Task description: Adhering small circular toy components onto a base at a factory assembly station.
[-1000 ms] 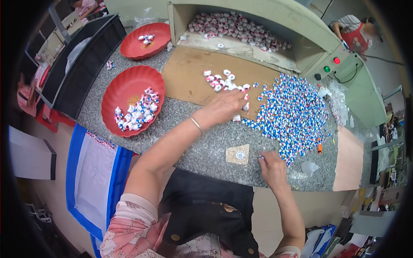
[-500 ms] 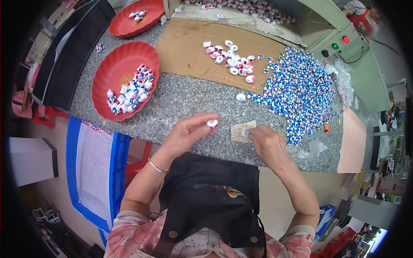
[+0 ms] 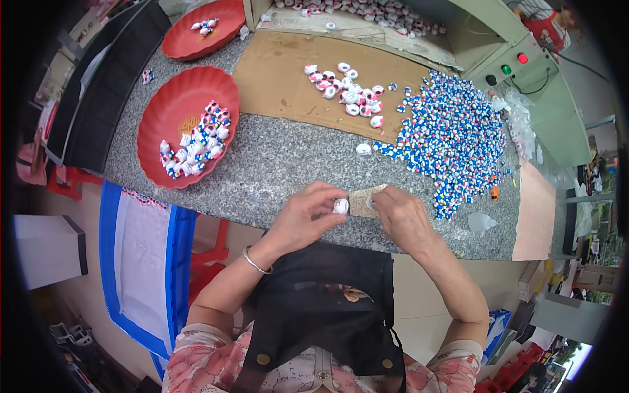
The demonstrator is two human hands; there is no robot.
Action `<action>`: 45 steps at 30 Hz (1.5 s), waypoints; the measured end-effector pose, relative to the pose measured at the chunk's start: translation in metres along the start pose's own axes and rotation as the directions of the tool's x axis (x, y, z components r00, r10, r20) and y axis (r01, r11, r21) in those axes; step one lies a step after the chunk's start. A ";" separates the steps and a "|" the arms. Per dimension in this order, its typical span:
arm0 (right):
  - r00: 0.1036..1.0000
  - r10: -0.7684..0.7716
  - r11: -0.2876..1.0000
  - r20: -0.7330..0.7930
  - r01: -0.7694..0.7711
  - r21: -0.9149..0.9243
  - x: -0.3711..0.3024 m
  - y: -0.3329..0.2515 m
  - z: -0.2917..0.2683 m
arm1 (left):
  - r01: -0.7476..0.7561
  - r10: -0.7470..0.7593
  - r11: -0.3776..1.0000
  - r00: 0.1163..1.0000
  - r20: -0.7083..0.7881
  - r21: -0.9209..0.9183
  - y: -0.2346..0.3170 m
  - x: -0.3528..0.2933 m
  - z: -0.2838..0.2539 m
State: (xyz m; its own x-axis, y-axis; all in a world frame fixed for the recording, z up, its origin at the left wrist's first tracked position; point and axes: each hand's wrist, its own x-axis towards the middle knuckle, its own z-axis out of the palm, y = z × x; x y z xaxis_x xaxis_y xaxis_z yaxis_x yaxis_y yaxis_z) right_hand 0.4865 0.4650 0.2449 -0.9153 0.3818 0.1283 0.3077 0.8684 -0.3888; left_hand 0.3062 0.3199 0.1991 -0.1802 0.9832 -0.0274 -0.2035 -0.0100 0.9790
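Observation:
My left hand (image 3: 303,217) pinches a small white toy head (image 3: 341,206) between thumb and fingertips, just above the front of the counter. To its right lies a small speckled tan board (image 3: 359,205). Over that board's right side my right hand (image 3: 406,221) is closed, fingertips pressed together beside a small clear cap (image 3: 371,202). Whatever those fingers hold is hidden. Farther back, one loose white piece (image 3: 363,150) rests on the stone, next to a large pile of tiny blue-and-white parts (image 3: 452,141).
White-and-pink heads (image 3: 352,98) lie on a cardboard sheet (image 3: 275,78). A red scalloped bowl (image 3: 154,131) at left holds assembled pieces; another red bowl (image 3: 180,42) stands behind. A clear squeeze bottle (image 3: 481,223) and pink mat (image 3: 534,216) are at right. A green-grey cabinet (image 3: 481,29) borders the back.
My left hand has moved right and slightly nearer with the white toy head, which now shows a different side. My right hand has shifted slightly left and up over the cap.

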 end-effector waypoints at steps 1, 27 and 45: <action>1.000 0.000 1.000 -0.004 0.000 0.004 -0.002 0.000 0.000 | -0.012 0.014 0.999 1.000 -0.025 0.052 -0.001 0.002 0.002; 0.980 0.183 0.758 -0.080 -0.088 0.647 -0.024 -0.032 -0.009 | 0.175 -0.145 0.979 0.958 0.249 -0.102 0.011 0.003 0.019; 0.966 0.049 0.984 -0.253 -0.090 -0.154 0.043 0.067 0.016 | 0.134 0.734 0.069 0.664 -0.141 0.989 0.077 -0.003 -0.116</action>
State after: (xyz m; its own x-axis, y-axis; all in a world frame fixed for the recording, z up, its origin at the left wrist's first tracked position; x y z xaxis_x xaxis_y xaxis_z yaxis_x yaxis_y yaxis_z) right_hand 0.4638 0.5346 0.2101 -0.8036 0.4918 0.3353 0.4255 0.8685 -0.2541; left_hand 0.1790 0.2950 0.2515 -0.4052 0.6200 0.6719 0.9131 0.3112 0.2635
